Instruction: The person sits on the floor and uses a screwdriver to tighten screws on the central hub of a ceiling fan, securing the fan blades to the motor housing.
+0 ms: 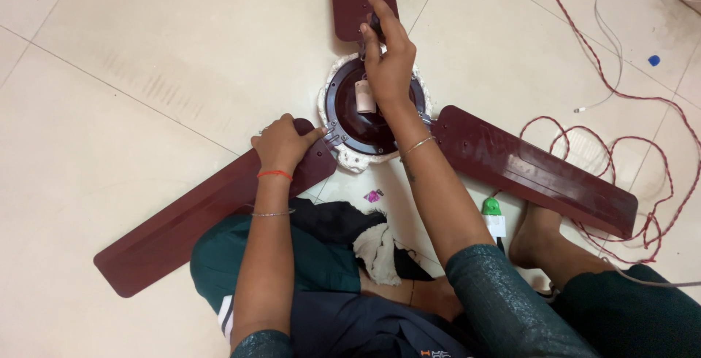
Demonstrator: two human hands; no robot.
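Head view: left hand (281,145) presses flat on lower-left fan blade (182,226); right hand (388,62) pinches tool handle (375,24) over motor hub (365,121); open floor (146,51) upper left.

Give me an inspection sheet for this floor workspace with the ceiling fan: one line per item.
Surface: pale tiled floor, faint scuff marks.
Job's things: maroon ceiling fan motor hub lying on a white cloth, three blades attached; dark tool handle at the far blade's root.
Clutter: green and white tester, small pink scrap, blue cap, black and white rags on the lap.
Hands: left hand presses on the near-left blade's root; right hand grips the tool handle over the hub.
Cables: twisted red and white wire looped at right; thin white wire.
Surroundings: nothing seen.
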